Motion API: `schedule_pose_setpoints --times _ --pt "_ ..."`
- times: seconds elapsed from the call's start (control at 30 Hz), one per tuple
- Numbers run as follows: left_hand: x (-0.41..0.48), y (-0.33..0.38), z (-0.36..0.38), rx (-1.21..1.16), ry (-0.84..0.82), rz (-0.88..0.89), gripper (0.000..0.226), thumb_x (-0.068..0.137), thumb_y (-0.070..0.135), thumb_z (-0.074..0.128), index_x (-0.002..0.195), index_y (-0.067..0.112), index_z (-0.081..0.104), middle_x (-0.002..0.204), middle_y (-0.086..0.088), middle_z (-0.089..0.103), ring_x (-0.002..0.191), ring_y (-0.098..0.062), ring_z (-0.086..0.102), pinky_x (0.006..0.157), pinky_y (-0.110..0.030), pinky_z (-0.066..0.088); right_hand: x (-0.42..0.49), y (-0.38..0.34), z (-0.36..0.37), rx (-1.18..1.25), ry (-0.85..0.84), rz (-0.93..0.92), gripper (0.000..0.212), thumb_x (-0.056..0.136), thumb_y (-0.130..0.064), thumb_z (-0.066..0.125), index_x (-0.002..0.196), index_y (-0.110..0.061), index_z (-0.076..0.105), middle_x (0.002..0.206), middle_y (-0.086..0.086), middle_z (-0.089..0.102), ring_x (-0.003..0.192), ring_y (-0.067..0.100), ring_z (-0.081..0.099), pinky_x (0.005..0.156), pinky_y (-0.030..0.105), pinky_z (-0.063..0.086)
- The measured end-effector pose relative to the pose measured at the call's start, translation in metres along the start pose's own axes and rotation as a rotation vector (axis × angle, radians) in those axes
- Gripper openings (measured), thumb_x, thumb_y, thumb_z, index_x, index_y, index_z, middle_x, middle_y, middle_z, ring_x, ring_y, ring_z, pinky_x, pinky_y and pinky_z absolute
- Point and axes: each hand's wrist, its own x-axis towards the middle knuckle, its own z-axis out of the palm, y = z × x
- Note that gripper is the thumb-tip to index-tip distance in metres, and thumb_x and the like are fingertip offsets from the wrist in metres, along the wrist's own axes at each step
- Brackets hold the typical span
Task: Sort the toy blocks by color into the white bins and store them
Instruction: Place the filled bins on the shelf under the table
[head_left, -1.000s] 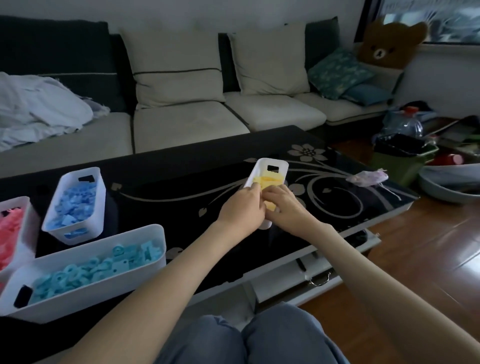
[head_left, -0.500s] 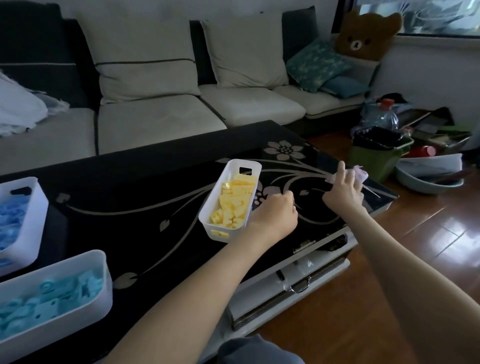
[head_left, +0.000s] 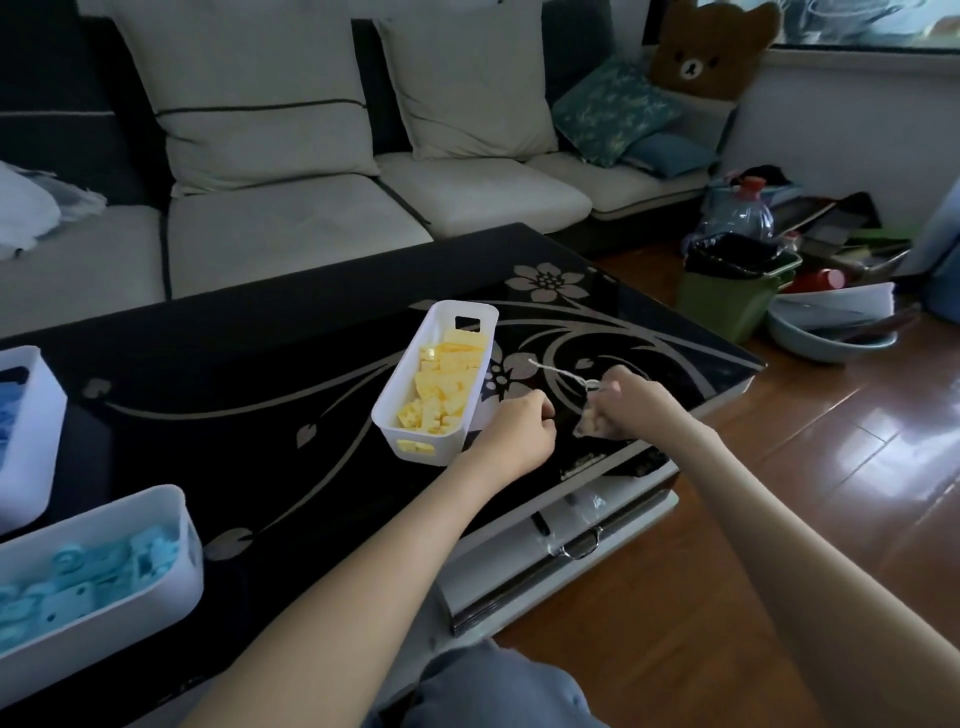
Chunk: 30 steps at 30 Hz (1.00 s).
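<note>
- Three white bins stand on the black table (head_left: 249, 364): one with yellow blocks (head_left: 441, 387), one with pale blue blocks (head_left: 78, 577), and one with darker blue blocks (head_left: 7, 413)
- The blocks lie heaped in each bin, too many to count
- There are two bare hands, one little bag (head_left: 587, 427) and one string (head_left: 558, 373)
- The left hand (head_left: 514, 436) is clenched in a fist at 4 o'clock of the yellow bin (head_left: 441, 318), by its near right corner; I cannot tell whether it touches the wall
- The right hand (head_left: 631, 405) is at 3 o'clock of the left, a little apart from it. Its fingers are curled tight round the bag, and the string trails from the fist toward 10 o'clock across the glass
- The yellow bin sits mid-table with its long axis running near to far. The end with the handle slot points to about 1 o'clock
- The pale blue bin (head_left: 109, 623) is at 8 o'clock of the yellow one, its long axis toward 2 o'clock
- The darker blue bin (head_left: 31, 462) is at 9 o'clock, cut off by the edge of view
</note>
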Motion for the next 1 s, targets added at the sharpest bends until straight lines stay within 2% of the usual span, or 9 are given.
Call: schedule_pose_setpoints --times 0.1,0.2,0.33,0.43,0.53,0.6,0.7,0.87,1.0 --pt "-0.018 -0.001 0.002 -0.068 -0.025 -0.001 0.025 0.095 0.017 0.045 0.115 0.012 0.059 0.109 -0.004 0.063 0.085 -0.013 0.053 0.061 -0.018 0.037 -0.037 -0.010 0.005 -0.024 -0.071 -0.158 0.021 0.097 -0.028 0.045 0.105 -0.011 0.054 0.087 0.004 0.058 0.084 0.024 0.059 0.066 0.023 0.039" --pt "-0.038 -0.002 0.003 -0.131 -0.023 -0.039 0.024 0.095 0.017 0.046 0.112 0.013 0.063 0.109 -0.005 0.065 0.098 -0.019 0.059 0.070 -0.021 0.039 -0.064 -0.016 0.023 -0.133 -0.167 -0.252 0.014 0.098 -0.031 0.043 0.094 -0.020 0.051 0.088 -0.003 0.054 0.076 0.013 0.055 0.062 0.018 0.038" --pt "-0.066 -0.002 0.001 -0.188 -0.032 -0.087 0.029 0.098 0.028 0.044 0.112 0.010 0.063 0.109 -0.007 0.067 0.099 -0.021 0.061 0.080 -0.027 0.045 -0.099 -0.019 0.042 0.378 -0.117 -0.183 0.018 0.097 -0.024 0.044 0.084 -0.013 0.050 0.064 0.000 0.056 0.046 0.007 0.050 0.043 0.019 0.039" --pt "-0.088 -0.004 -0.001 -0.160 -0.134 -0.084 0.027 0.096 0.035 0.051 0.106 0.012 0.060 0.096 -0.004 0.067 0.085 -0.016 0.061 0.077 -0.027 0.046 -0.123 -0.027 0.042 0.608 -0.113 -0.169 0.015 0.097 -0.019 0.046 0.087 -0.010 0.054 0.066 0.003 0.059 0.052 0.012 0.055 0.047 0.022 0.045" --pt "-0.110 -0.011 -0.003 -0.141 -0.161 -0.049 0.014 0.093 0.026 0.056 0.094 0.013 0.059 0.090 -0.010 0.070 0.077 -0.018 0.061 0.072 -0.026 0.046 -0.148 -0.039 0.035 0.777 -0.197 -0.196 0.015 0.099 -0.013 0.044 0.104 -0.003 0.054 0.073 0.007 0.062 0.053 0.011 0.059 0.046 0.017 0.045" --pt "-0.120 -0.014 -0.006 -0.211 -0.135 -0.030 0.015 0.093 0.025 0.056 0.095 0.011 0.062 0.087 -0.009 0.069 0.070 -0.013 0.062 0.063 -0.020 0.046 -0.158 -0.043 0.028 0.707 -0.241 -0.211 0.016 0.098 -0.012 0.042 0.108 -0.005 0.053 0.078 0.009 0.065 0.058 0.012 0.063 0.051 0.021 0.049" --pt "-0.136 -0.018 -0.006 -0.338 -0.147 -0.031 0.015 0.096 0.029 0.052 0.093 0.018 0.062 0.068 0.001 0.060 0.051 -0.004 0.053 0.042 -0.008 0.037 -0.164 -0.051 0.013 0.407 -0.331 -0.245 0.016 0.096 -0.015 0.044 0.107 -0.012 0.054 0.086 0.012 0.070 0.067 0.022 0.066 0.062 0.033 0.052" --pt "-0.148 -0.034 0.000 -0.624 -0.317 -0.102 0.013 0.097 0.012 0.050 0.088 0.011 0.060 0.068 -0.005 0.059 0.051 -0.009 0.056 0.064 -0.026 0.055 -0.169 -0.081 -0.005 0.023 -0.590 -0.252 0.018 0.093 -0.013 0.049 0.108 -0.004 0.053 0.088 0.016 0.071 0.067 0.020 0.067 0.059 0.028 0.052" --pt "-0.152 -0.052 0.007 -0.630 -0.408 -0.160 0.015 0.098 0.021 0.050 0.101 0.011 0.062 0.070 -0.006 0.062 0.053 -0.008 0.057 0.059 -0.023 0.055 -0.171 -0.087 0.023 -0.090 -0.710 -0.202 0.019 0.095 -0.010 0.047 0.112 -0.003 0.052 0.090 0.018 0.068 0.071 0.025 0.064 0.062 0.030 0.051"
